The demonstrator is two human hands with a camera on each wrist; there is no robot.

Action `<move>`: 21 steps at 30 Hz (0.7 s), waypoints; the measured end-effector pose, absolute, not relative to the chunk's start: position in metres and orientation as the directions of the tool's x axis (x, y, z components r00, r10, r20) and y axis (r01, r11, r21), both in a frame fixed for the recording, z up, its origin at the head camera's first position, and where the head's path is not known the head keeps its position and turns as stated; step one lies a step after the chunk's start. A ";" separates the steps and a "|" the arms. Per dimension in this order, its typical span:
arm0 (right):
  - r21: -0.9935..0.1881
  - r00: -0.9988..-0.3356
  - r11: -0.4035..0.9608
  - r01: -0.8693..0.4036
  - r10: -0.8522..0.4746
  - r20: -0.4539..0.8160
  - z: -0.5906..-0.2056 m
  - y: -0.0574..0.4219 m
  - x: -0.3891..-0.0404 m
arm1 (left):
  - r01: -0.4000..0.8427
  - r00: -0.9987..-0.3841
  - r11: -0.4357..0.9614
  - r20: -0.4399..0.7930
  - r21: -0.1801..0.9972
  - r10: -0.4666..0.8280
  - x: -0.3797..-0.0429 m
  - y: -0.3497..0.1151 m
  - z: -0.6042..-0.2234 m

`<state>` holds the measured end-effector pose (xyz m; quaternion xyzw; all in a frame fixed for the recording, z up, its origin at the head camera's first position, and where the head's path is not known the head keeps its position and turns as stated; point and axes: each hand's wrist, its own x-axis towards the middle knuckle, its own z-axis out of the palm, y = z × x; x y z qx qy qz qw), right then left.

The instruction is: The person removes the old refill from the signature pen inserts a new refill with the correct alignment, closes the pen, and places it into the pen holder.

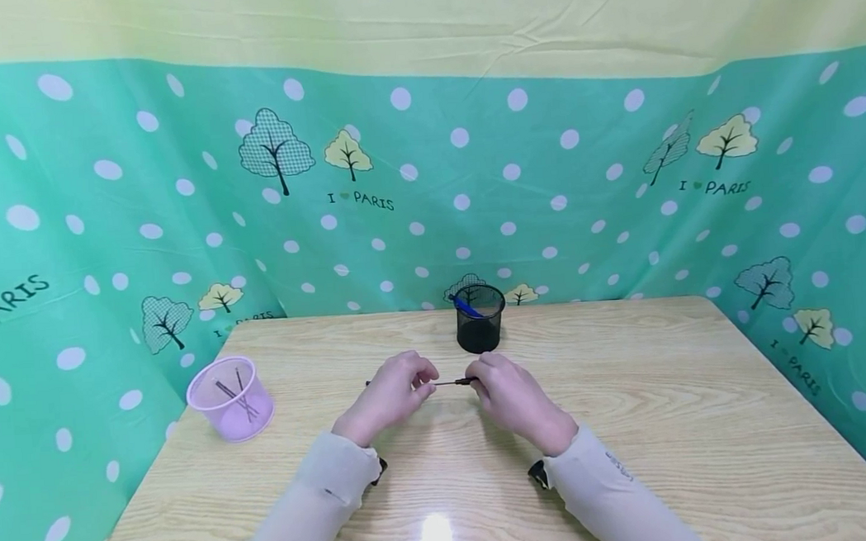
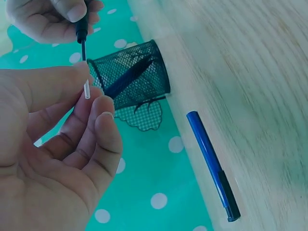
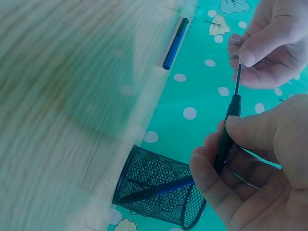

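Observation:
My left hand (image 1: pixel 390 393) pinches a thin pen refill (image 2: pixel 87 91) between thumb and forefinger; its clear end sticks out past the fingertips. The refill's dark stretch runs straight into a black pen barrel with a ribbed end (image 3: pixel 224 147). Curled fingers and thumb of my right hand (image 1: pixel 513 396) hold that barrel. Both hands are raised over the middle of the table, a short gap apart. A blue pen tube with a black clip end (image 2: pixel 209 159) lies on the table near the left hand, which mostly hides it in the head view.
Behind the right hand stands a black mesh pen holder (image 1: pixel 479 335) with a blue pen inside. A pink-purple holder (image 1: pixel 241 416) with several thin dark items is at the table's left edge. The wooden table (image 1: pixel 680 421) meets a green dotted curtain (image 1: pixel 577 187).

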<state>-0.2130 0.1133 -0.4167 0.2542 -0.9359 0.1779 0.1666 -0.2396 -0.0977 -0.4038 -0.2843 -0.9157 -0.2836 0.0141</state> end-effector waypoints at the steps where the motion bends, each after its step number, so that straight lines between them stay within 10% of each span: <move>1: -0.248 -0.815 0.807 -0.536 -0.417 0.403 -0.417 0.113 -0.213 | 0.532 -0.836 0.675 0.190 0.512 0.515 -0.240 -0.098 -0.404; 21: -0.253 -0.812 0.803 -0.539 -0.417 0.408 -0.416 0.113 -0.212 | 0.579 -0.810 0.629 0.278 0.518 0.516 -0.238 -0.094 -0.407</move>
